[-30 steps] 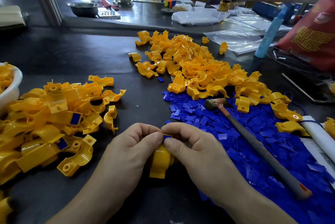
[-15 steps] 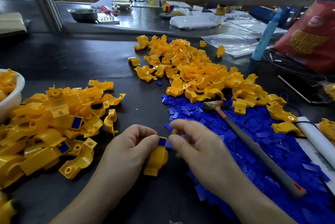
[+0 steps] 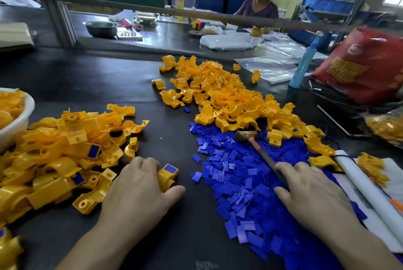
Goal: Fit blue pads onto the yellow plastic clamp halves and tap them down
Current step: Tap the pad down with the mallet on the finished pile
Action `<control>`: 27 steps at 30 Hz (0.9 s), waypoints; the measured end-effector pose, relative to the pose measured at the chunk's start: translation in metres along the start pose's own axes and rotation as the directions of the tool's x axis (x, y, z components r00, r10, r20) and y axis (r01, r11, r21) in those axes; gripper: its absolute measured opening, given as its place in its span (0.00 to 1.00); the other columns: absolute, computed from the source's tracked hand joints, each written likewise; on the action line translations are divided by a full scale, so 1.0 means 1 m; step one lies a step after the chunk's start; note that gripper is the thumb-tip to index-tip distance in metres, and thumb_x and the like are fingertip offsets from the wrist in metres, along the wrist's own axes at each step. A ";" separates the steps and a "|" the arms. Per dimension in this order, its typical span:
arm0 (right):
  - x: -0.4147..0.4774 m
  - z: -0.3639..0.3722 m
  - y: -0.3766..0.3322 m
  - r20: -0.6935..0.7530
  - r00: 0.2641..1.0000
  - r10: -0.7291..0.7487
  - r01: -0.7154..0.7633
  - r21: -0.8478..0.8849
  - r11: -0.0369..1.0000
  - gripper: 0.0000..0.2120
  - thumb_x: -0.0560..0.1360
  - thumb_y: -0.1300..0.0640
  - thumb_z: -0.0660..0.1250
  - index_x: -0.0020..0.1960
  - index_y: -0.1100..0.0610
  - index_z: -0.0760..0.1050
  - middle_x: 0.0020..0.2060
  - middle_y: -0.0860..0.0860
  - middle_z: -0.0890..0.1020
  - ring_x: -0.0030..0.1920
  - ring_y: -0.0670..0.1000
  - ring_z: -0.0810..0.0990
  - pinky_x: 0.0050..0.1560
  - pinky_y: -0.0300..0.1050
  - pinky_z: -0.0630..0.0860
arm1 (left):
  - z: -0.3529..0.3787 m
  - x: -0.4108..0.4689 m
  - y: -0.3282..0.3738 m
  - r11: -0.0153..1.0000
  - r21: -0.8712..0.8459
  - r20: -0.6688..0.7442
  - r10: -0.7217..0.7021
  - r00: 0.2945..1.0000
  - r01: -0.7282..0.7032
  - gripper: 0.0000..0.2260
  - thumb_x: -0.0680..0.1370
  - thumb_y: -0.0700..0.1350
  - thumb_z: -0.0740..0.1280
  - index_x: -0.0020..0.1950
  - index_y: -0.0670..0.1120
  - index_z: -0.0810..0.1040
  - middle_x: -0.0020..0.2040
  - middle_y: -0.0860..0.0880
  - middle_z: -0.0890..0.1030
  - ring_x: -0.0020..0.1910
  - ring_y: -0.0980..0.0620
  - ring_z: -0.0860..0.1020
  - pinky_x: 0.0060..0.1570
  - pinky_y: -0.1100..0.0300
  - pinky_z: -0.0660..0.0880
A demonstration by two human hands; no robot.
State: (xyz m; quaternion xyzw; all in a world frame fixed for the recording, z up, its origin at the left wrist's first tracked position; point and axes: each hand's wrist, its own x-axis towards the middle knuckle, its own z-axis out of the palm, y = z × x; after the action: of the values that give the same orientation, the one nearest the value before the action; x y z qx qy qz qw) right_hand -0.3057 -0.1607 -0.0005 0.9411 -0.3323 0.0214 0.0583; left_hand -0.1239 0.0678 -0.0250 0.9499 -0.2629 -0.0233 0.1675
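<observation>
Well left of the left hand (image 3: 139,189), a white plastic bowl (image 3: 20,121) heaped with yellow clamp halves; just beside that hand, a loose pile of padded yellow halves (image 3: 65,156). Palm down on the black table (image 3: 170,136), fingers and thumb curled round one yellow plastic clamp half (image 3: 166,179), its blue rectangular pad (image 3: 170,169) facing up. Bare tabletop between the hands. Right hand (image 3: 309,191) palm down over the heap of loose blue pads (image 3: 235,182), fingers laid across the handle of the small rusty-headed hammer (image 3: 259,151); whether actually gripped, cannot tell. Beyond, a pile of unpadded yellow halves (image 3: 229,99).
</observation>
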 end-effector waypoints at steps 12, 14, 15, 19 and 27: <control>-0.004 -0.023 -0.004 0.020 0.999 0.035 -0.040 0.431 0.902 0.06 0.79 0.53 0.57 0.50 0.41 0.70 0.35 0.48 0.77 0.33 0.46 0.78 0.35 0.46 0.77 | 0.006 0.006 -0.003 0.998 -0.035 -0.086 0.046 0.995 -0.050 0.23 0.74 0.66 0.65 0.66 0.59 0.71 0.58 0.60 0.74 0.59 0.59 0.71 0.49 0.64 0.71; -0.017 -0.035 -0.021 0.032 0.999 -0.021 -0.004 0.645 0.764 0.11 0.79 0.52 0.58 0.47 0.33 0.67 0.30 0.49 0.79 0.27 0.45 0.79 0.26 0.39 0.75 | 0.008 0.007 -0.005 0.997 -0.061 -0.083 0.036 0.996 -0.042 0.22 0.74 0.65 0.66 0.65 0.59 0.72 0.58 0.60 0.74 0.58 0.59 0.71 0.48 0.64 0.70; -0.023 -0.037 -0.030 0.043 0.996 -0.083 0.029 0.696 0.717 0.13 0.79 0.51 0.58 0.47 0.30 0.66 0.31 0.46 0.80 0.26 0.44 0.78 0.24 0.35 0.73 | 0.009 0.008 -0.006 0.996 -0.074 -0.083 0.035 0.996 -0.041 0.22 0.74 0.65 0.66 0.65 0.59 0.72 0.57 0.60 0.74 0.57 0.60 0.71 0.47 0.64 0.70; -0.035 -0.030 -0.053 0.083 0.953 -0.293 0.160 0.681 0.715 0.16 0.79 0.47 0.59 0.62 0.31 0.62 0.37 0.31 0.76 0.35 0.36 0.76 0.33 0.33 0.71 | 0.012 0.008 -0.008 0.994 -0.103 -0.103 0.035 0.994 -0.046 0.21 0.73 0.65 0.67 0.63 0.59 0.73 0.53 0.61 0.73 0.55 0.60 0.71 0.49 0.62 0.72; -0.045 -0.023 -0.075 -0.029 0.928 -0.371 0.335 0.496 0.801 0.19 0.80 0.45 0.52 0.69 0.36 0.52 0.52 0.43 0.73 0.51 0.46 0.76 0.53 0.40 0.72 | 0.014 0.010 -0.008 0.994 -0.102 -0.106 0.040 0.994 -0.051 0.21 0.73 0.64 0.67 0.63 0.58 0.74 0.52 0.61 0.72 0.53 0.60 0.69 0.47 0.63 0.69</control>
State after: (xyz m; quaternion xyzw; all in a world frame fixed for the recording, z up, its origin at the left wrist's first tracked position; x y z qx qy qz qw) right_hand -0.2934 -0.0720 0.0114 0.9699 -0.1365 0.0613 -0.1922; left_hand -0.1134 0.0653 -0.0408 0.9335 -0.2739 0.0163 0.2308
